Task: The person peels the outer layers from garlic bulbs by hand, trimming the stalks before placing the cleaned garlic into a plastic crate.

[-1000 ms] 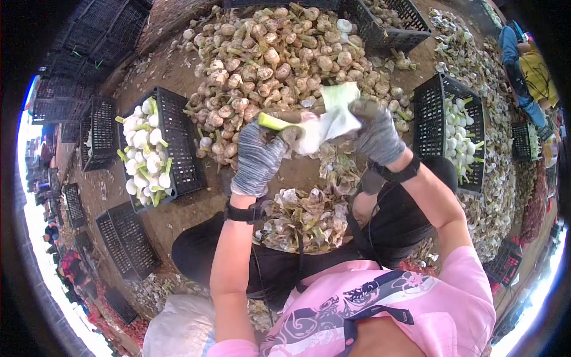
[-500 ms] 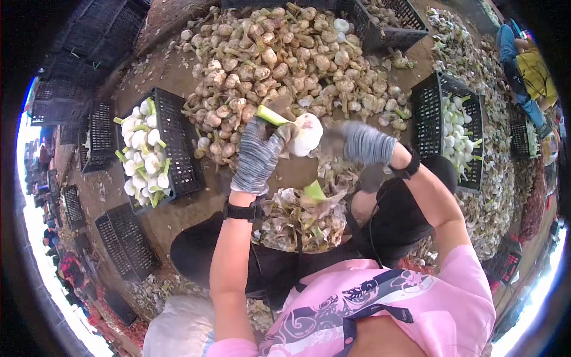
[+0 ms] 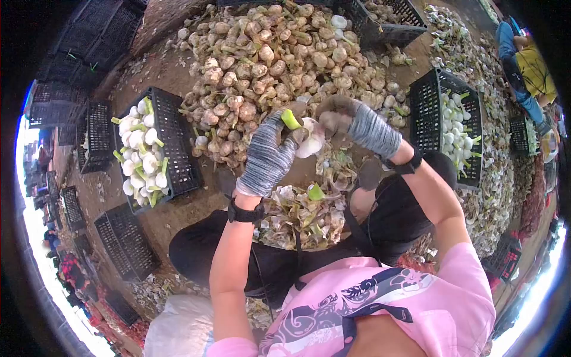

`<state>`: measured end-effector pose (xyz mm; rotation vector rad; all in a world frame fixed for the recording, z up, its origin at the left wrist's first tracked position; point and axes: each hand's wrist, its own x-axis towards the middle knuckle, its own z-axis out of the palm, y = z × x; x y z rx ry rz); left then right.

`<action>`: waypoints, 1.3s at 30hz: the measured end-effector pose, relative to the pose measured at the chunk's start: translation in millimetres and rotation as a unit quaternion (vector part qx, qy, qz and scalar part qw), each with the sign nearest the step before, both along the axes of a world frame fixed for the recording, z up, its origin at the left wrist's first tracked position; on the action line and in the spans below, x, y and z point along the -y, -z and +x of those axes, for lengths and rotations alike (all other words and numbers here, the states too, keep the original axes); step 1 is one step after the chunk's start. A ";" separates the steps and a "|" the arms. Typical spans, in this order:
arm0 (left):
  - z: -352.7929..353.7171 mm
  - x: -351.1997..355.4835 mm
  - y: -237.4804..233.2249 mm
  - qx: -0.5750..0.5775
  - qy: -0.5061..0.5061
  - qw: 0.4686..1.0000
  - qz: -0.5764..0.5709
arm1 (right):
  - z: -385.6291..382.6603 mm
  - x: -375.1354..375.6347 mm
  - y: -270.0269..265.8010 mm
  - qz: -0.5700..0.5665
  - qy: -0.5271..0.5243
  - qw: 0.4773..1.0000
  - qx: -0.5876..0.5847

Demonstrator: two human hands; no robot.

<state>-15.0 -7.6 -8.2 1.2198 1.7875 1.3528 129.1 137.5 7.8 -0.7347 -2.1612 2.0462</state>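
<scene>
In my gloved left hand [image 3: 267,152] is a white garlic bulb [image 3: 311,143], gripped by its neck, with the cut green stem pointing up and away from me. My gloved right hand [image 3: 363,128] is curled at the bulb's right side, fingers pressed together. Whether a bit of skin is between those fingers is hidden. Beyond both hands lies a large heap of unpeeled garlic [image 3: 256,71] with brown skins and stalks. Below them, between my legs, is a pile of peeled-off garlic skins [image 3: 303,217] with a green stem piece [image 3: 316,191] on top.
A black crate [image 3: 178,146] of cleaned garlic stands on the left, another crate [image 3: 425,113] on the right. A further crate [image 3: 380,33] sits behind the heap. An upturned-looking crate [image 3: 128,241] is at lower left. Skins [image 3: 493,154] cover the right-hand ground. Another person [image 3: 529,71] is at far right.
My right hand has moved left and up, from apart to right beside the bulb. My left hand has shifted slightly right and turned the bulb, so the stem points more upward.
</scene>
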 end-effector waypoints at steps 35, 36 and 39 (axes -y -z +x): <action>-1.9 4.6 -15.7 0.373 -0.002 0.924 0.078 | 6.6 -12.5 24.0 0.474 -0.012 0.880 -0.039; -4.5 3.4 -3.0 0.455 0.002 0.884 0.107 | 6.7 -6.6 26.1 0.517 -0.059 0.851 -0.064; -3.7 2.9 18.1 0.619 -0.088 0.775 0.092 | 6.9 17.1 34.3 0.382 -0.164 0.909 -0.036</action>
